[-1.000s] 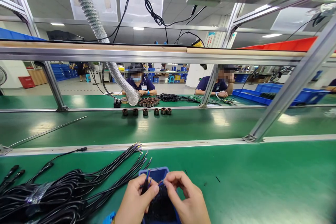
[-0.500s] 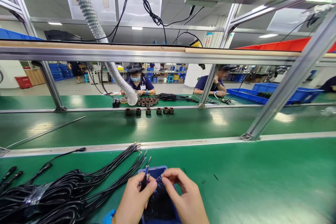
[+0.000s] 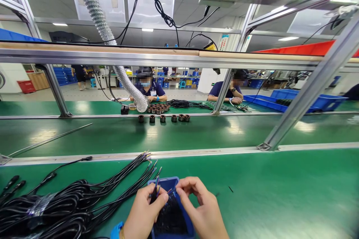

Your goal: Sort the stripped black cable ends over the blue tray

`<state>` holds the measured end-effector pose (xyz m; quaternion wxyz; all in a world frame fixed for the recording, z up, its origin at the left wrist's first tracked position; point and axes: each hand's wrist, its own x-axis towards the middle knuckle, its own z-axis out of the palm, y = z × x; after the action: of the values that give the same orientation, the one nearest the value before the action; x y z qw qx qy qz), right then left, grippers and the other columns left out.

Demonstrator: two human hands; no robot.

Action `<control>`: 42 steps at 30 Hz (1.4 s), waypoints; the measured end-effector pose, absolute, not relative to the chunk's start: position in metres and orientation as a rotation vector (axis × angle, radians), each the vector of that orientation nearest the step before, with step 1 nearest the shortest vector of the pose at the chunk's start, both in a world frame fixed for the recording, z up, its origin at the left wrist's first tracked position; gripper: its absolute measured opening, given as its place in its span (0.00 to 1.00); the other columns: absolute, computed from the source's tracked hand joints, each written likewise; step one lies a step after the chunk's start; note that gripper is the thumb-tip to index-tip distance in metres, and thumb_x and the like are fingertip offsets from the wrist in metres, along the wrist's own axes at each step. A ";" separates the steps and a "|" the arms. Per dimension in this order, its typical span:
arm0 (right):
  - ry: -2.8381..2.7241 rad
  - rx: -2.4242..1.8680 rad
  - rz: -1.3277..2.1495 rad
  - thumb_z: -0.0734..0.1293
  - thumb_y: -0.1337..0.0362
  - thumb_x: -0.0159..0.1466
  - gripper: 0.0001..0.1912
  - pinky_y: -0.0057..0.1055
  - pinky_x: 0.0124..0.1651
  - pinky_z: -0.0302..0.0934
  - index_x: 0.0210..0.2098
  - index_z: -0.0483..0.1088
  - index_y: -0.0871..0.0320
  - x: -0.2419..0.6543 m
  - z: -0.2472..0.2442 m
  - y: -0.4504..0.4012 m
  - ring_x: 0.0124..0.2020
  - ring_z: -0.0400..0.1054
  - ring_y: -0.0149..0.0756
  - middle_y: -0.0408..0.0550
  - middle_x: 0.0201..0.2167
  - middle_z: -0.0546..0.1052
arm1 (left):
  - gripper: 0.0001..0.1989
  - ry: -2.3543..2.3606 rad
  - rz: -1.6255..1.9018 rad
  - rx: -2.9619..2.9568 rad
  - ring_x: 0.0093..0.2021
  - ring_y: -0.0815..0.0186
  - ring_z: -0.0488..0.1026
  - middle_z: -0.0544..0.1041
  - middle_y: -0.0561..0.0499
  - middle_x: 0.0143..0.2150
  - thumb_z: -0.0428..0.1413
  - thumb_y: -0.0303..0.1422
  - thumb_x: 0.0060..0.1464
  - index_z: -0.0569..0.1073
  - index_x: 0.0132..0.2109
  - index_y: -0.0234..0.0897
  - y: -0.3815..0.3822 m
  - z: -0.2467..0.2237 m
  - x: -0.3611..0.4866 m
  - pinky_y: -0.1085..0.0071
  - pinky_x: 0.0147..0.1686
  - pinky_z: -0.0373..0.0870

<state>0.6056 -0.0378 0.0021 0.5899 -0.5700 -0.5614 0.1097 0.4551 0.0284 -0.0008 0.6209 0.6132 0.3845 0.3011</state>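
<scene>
My left hand (image 3: 147,209) is closed on a black cable (image 3: 153,195), whose thin coloured wires stick up between thumb and fingers. Over the right side of a blue bin (image 3: 189,218), my right hand (image 3: 200,207) holds its thumb and forefinger close together. Whatever is between those fingertips is too small to make out. Small dark pieces (image 3: 171,216) lie inside the bin, under both hands. To the left, a bundle of black cables (image 3: 70,203) is spread on the green table, with stripped coloured ends pointing toward the bin.
Metal posts (image 3: 297,101) and a rail cross the bench. Beyond the rail stand several copper-wound rings (image 3: 162,118), a flexible silver duct (image 3: 123,76) and a thin rod (image 3: 53,139). Two people sit across the bench near blue trays (image 3: 319,101).
My right hand has moved slightly right, away from my left hand. The row of copper-wound rings has shifted a little to the right.
</scene>
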 end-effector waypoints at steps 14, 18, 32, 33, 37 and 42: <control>-1.015 -1.227 0.511 0.73 0.52 0.56 0.14 0.31 0.35 0.73 0.29 0.77 0.58 0.605 0.003 -0.033 0.30 0.78 0.42 0.51 0.28 0.82 | 0.28 0.824 0.662 1.394 0.14 0.77 0.51 0.60 0.61 0.17 0.60 0.56 0.44 0.73 0.36 0.32 0.024 0.002 0.453 0.77 0.15 0.46; -1.001 -1.199 0.549 0.74 0.53 0.55 0.14 0.32 0.36 0.73 0.29 0.77 0.58 0.602 0.000 -0.033 0.31 0.78 0.42 0.53 0.30 0.82 | 0.27 0.810 0.646 1.415 0.14 0.77 0.51 0.60 0.61 0.17 0.59 0.56 0.45 0.73 0.36 0.32 0.024 -0.001 0.453 0.77 0.15 0.47; -1.071 -1.240 0.322 0.71 0.61 0.59 0.05 0.28 0.37 0.73 0.31 0.78 0.56 0.595 -0.010 -0.035 0.33 0.78 0.40 0.49 0.31 0.83 | 0.28 0.807 0.618 1.434 0.13 0.76 0.52 0.57 0.63 0.15 0.58 0.57 0.45 0.71 0.36 0.32 0.023 0.003 0.454 0.77 0.15 0.46; -1.074 -1.241 0.310 0.71 0.61 0.60 0.05 0.28 0.37 0.73 0.31 0.78 0.56 0.595 -0.011 -0.035 0.33 0.78 0.40 0.49 0.31 0.83 | 0.29 0.807 0.617 1.434 0.13 0.76 0.52 0.57 0.63 0.15 0.58 0.57 0.45 0.71 0.36 0.32 0.023 0.003 0.454 0.77 0.15 0.46; -1.090 -1.252 0.296 0.71 0.62 0.60 0.05 0.28 0.36 0.73 0.31 0.78 0.57 0.593 -0.012 -0.033 0.31 0.78 0.40 0.49 0.30 0.83 | 0.30 0.810 0.626 1.430 0.14 0.76 0.52 0.58 0.63 0.16 0.59 0.58 0.43 0.72 0.35 0.32 0.023 0.002 0.453 0.77 0.15 0.47; -1.094 -1.241 0.300 0.71 0.64 0.61 0.04 0.25 0.34 0.72 0.31 0.78 0.56 0.591 -0.011 -0.033 0.30 0.78 0.38 0.48 0.29 0.83 | 0.31 0.792 0.625 1.458 0.14 0.76 0.52 0.58 0.63 0.16 0.58 0.58 0.44 0.73 0.37 0.32 0.026 -0.003 0.451 0.77 0.15 0.47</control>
<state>0.5907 -0.0329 -0.0114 0.6668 -0.5500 -0.4849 0.1330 0.4513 0.0265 -0.0031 0.6321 0.6371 0.3462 0.2733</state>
